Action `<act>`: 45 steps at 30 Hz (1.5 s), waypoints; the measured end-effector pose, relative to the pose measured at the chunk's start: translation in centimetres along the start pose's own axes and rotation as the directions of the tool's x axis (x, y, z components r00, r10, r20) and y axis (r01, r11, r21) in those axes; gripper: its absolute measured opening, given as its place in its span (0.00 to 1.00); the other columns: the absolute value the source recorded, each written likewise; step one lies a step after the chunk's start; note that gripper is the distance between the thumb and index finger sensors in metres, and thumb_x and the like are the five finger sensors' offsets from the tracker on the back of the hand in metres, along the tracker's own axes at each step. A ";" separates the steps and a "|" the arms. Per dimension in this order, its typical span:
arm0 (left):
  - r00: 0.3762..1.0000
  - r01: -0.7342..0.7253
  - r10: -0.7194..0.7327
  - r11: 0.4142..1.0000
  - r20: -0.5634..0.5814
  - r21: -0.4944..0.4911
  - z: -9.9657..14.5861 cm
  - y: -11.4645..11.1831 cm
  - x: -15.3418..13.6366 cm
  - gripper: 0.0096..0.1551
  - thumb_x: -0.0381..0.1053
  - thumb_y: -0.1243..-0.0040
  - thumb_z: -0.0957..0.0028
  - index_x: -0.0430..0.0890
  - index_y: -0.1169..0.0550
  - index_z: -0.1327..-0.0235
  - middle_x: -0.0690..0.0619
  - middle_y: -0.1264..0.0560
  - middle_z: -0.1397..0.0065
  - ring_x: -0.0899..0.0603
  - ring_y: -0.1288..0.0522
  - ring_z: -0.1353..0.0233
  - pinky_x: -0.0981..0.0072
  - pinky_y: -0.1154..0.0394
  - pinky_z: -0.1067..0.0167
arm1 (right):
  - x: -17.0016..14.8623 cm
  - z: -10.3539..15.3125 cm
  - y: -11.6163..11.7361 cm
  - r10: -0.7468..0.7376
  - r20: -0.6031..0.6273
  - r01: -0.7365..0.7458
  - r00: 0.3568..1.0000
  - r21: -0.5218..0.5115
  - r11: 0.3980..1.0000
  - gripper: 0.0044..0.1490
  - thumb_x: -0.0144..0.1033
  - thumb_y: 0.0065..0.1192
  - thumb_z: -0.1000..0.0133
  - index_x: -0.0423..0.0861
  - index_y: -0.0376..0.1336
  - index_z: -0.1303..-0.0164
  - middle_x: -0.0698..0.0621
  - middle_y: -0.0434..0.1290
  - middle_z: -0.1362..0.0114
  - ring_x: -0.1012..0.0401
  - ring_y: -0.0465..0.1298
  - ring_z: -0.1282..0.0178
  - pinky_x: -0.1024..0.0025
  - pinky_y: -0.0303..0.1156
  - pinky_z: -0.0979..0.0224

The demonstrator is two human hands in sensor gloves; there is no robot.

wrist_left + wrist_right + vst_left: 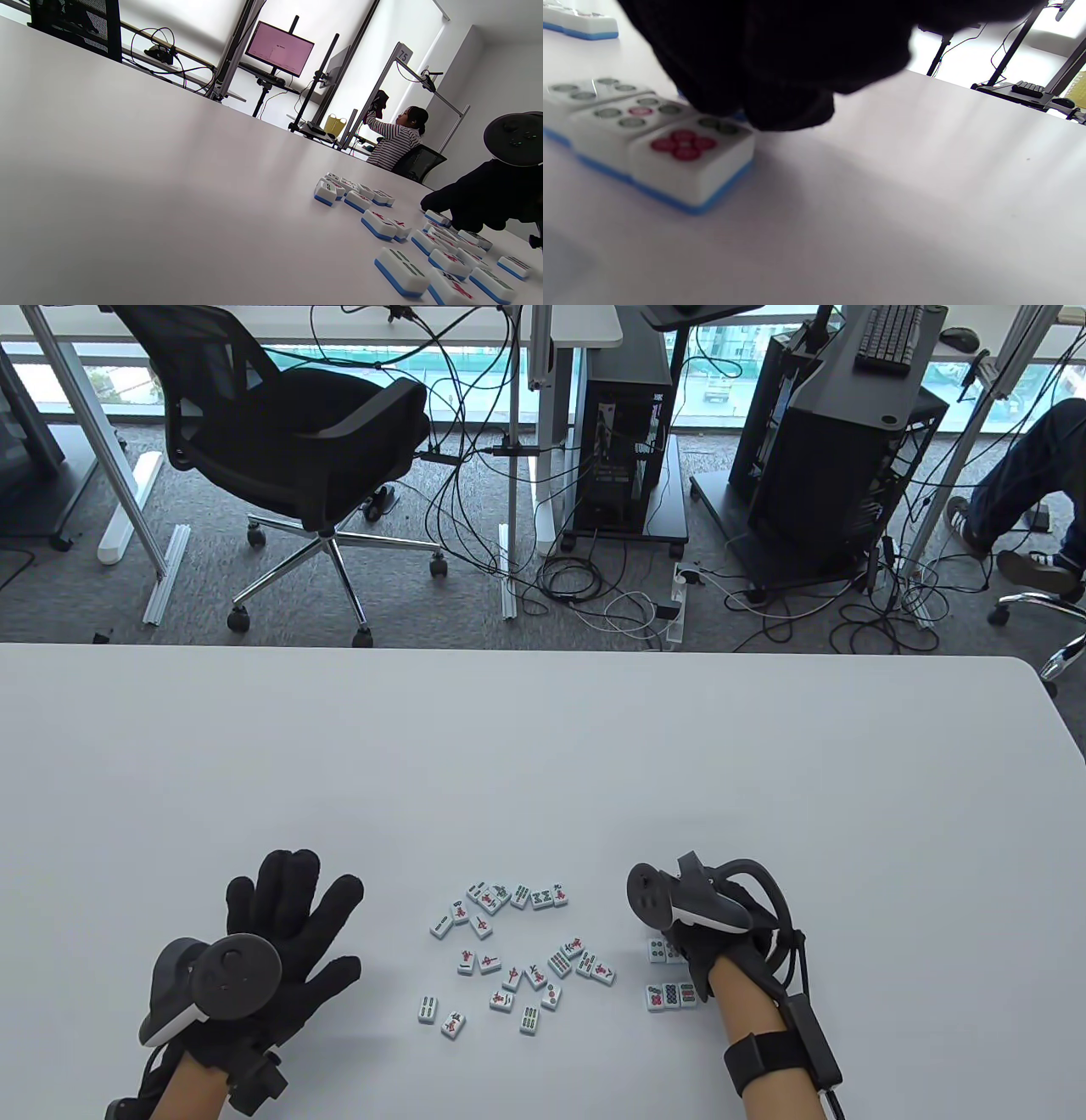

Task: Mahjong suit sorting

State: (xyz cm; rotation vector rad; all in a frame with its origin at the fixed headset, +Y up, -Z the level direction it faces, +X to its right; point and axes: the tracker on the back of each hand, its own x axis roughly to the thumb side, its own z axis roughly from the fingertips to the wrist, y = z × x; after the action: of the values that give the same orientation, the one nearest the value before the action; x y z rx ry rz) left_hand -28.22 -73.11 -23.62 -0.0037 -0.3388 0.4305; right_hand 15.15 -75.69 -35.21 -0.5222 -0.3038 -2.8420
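Left hand [280, 929] flat on the white table [543, 746], fingers spread and straight, holding nothing, well left of the loose pile of mahjong tiles [509, 954]. Right hand [704, 929] down over a small sorted group of dot tiles [672, 994] just right of that pile. Fingers hidden under tracker and glove, so can't tell if pinching one.

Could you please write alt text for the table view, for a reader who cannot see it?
Loose mahjong tiles lie scattered face up on a white table between two gloved hands. The left hand rests flat with fingers spread; the right hand is over a small row of sorted tiles.
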 end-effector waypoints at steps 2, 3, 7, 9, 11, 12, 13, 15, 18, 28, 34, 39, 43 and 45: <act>1.000 0.001 -0.001 1.000 0.002 0.000 0.0 0.0 0.0 0.46 0.79 0.59 0.51 0.70 0.56 0.20 0.70 0.79 0.21 0.53 0.83 0.18 0.46 0.83 0.29 | 0.0 0.3 -0.6 -0.009 -0.009 0.008 1.000 -0.019 1.000 0.36 0.41 0.71 0.51 0.44 0.66 0.32 0.50 0.81 0.59 0.63 0.77 0.75 0.71 0.77 0.69; 1.000 0.002 -0.002 1.000 0.002 0.000 0.0 0.0 0.0 0.47 0.79 0.59 0.51 0.70 0.56 0.20 0.70 0.79 0.21 0.53 0.83 0.18 0.46 0.83 0.29 | 0.0 0.4 -0.9 -0.015 -0.009 0.015 1.000 -0.033 0.999 0.36 0.41 0.71 0.51 0.44 0.66 0.32 0.50 0.81 0.59 0.63 0.77 0.75 0.71 0.77 0.69; 1.000 0.003 -0.003 1.000 0.005 0.001 0.0 0.0 0.0 0.46 0.79 0.59 0.51 0.70 0.56 0.21 0.70 0.79 0.21 0.53 0.83 0.18 0.46 0.83 0.29 | 0.2 1.2 -2.9 -0.072 -0.006 0.070 0.997 -0.149 0.986 0.36 0.41 0.70 0.51 0.43 0.66 0.32 0.50 0.81 0.59 0.63 0.77 0.75 0.71 0.77 0.69; 1.000 0.002 -0.002 1.000 0.006 0.000 0.0 0.0 0.0 0.46 0.79 0.59 0.51 0.70 0.56 0.21 0.70 0.79 0.21 0.53 0.83 0.18 0.46 0.83 0.29 | 0.4 1.7 -4.0 -0.101 0.005 0.100 0.995 -0.201 0.974 0.36 0.41 0.70 0.51 0.43 0.66 0.32 0.49 0.81 0.59 0.63 0.77 0.75 0.71 0.77 0.69; 1.000 0.003 -0.003 1.000 0.006 -0.001 0.0 -0.1 0.1 0.46 0.79 0.59 0.51 0.70 0.56 0.21 0.70 0.79 0.21 0.53 0.83 0.18 0.46 0.83 0.29 | 0.7 2.1 -5.0 -0.106 0.018 0.107 0.994 -0.239 0.965 0.36 0.41 0.70 0.51 0.43 0.66 0.32 0.49 0.81 0.59 0.62 0.77 0.75 0.71 0.76 0.69; 1.000 0.004 -0.004 1.000 0.006 -0.003 0.0 -0.1 0.1 0.46 0.79 0.59 0.51 0.70 0.56 0.20 0.70 0.79 0.21 0.53 0.83 0.18 0.46 0.83 0.29 | 0.9 2.3 -5.4 -0.103 0.025 0.106 0.994 -0.255 0.961 0.36 0.41 0.70 0.50 0.43 0.66 0.32 0.49 0.81 0.59 0.62 0.77 0.75 0.70 0.76 0.69; 1.000 0.004 -0.004 1.000 0.006 -0.004 0.0 -0.1 0.1 0.46 0.79 0.59 0.51 0.70 0.56 0.21 0.70 0.79 0.21 0.53 0.83 0.18 0.46 0.83 0.29 | 1.1 2.4 -5.9 -0.099 0.033 0.105 0.995 -0.270 0.957 0.36 0.41 0.70 0.50 0.43 0.66 0.32 0.49 0.81 0.59 0.62 0.77 0.75 0.71 0.76 0.69; 1.000 0.006 -0.006 1.000 0.006 -0.005 0.0 -0.1 0.1 0.46 0.79 0.59 0.51 0.70 0.56 0.20 0.70 0.79 0.21 0.53 0.83 0.18 0.46 0.83 0.29 | 1.9 2.6 -6.7 -0.095 0.064 0.110 0.993 -0.295 0.949 0.36 0.41 0.70 0.50 0.43 0.66 0.32 0.49 0.81 0.59 0.62 0.77 0.76 0.71 0.76 0.69; 1.000 0.006 -0.006 1.000 0.005 -0.004 0.0 -0.1 0.1 0.46 0.79 0.59 0.51 0.70 0.56 0.21 0.70 0.79 0.21 0.53 0.83 0.18 0.46 0.83 0.29 | 3.4 2.6 -7.2 -0.095 0.129 0.135 0.987 -0.344 0.929 0.35 0.41 0.70 0.50 0.43 0.67 0.33 0.49 0.81 0.60 0.63 0.77 0.76 0.71 0.76 0.70; 1.000 -0.001 0.001 1.000 0.004 0.001 0.0 0.0 0.1 0.46 0.79 0.59 0.51 0.70 0.56 0.20 0.70 0.79 0.21 0.53 0.83 0.18 0.46 0.83 0.29 | 9.5 1.1 -7.2 -0.068 0.285 0.161 0.956 -0.319 0.934 0.34 0.42 0.70 0.50 0.42 0.68 0.35 0.50 0.81 0.61 0.63 0.77 0.77 0.71 0.76 0.71; 1.000 -0.003 0.003 1.000 0.005 0.001 0.0 -0.1 0.1 0.46 0.79 0.59 0.51 0.70 0.56 0.20 0.70 0.79 0.21 0.53 0.83 0.18 0.46 0.83 0.29 | 13.4 1.3 -6.1 -0.023 0.392 0.143 0.920 -0.278 0.950 0.32 0.43 0.69 0.50 0.42 0.69 0.37 0.50 0.81 0.62 0.63 0.77 0.78 0.71 0.76 0.72; 1.000 -0.002 0.002 1.000 0.006 0.000 0.0 0.0 0.1 0.46 0.79 0.59 0.51 0.70 0.56 0.20 0.70 0.79 0.21 0.53 0.83 0.18 0.46 0.83 0.29 | 16.4 2.0 -5.4 0.012 0.482 0.126 0.876 -0.253 0.959 0.32 0.43 0.69 0.51 0.42 0.70 0.39 0.50 0.82 0.62 0.63 0.77 0.78 0.71 0.76 0.72; 1.000 -0.003 0.003 1.000 0.008 0.000 0.0 0.0 0.1 0.46 0.79 0.59 0.51 0.70 0.56 0.20 0.70 0.79 0.21 0.53 0.83 0.18 0.46 0.83 0.29 | 18.2 2.9 -5.0 0.053 0.531 0.095 0.846 -0.248 0.964 0.30 0.43 0.69 0.51 0.41 0.72 0.42 0.50 0.82 0.63 0.63 0.77 0.79 0.72 0.76 0.72; 1.000 -0.002 0.002 1.000 0.010 0.000 0.0 0.0 0.1 0.46 0.79 0.59 0.51 0.70 0.56 0.20 0.70 0.79 0.21 0.53 0.83 0.18 0.46 0.83 0.29 | 18.4 3.4 -4.8 0.093 0.537 0.059 0.839 -0.258 0.964 0.28 0.44 0.69 0.51 0.42 0.72 0.45 0.51 0.82 0.64 0.64 0.77 0.79 0.72 0.76 0.73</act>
State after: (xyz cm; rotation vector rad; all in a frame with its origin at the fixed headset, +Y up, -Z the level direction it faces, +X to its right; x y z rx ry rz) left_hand -28.11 -73.10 -23.59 -0.0022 -0.3486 0.4328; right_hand -1.79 -73.79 -26.04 -1.3918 -0.0026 -2.6655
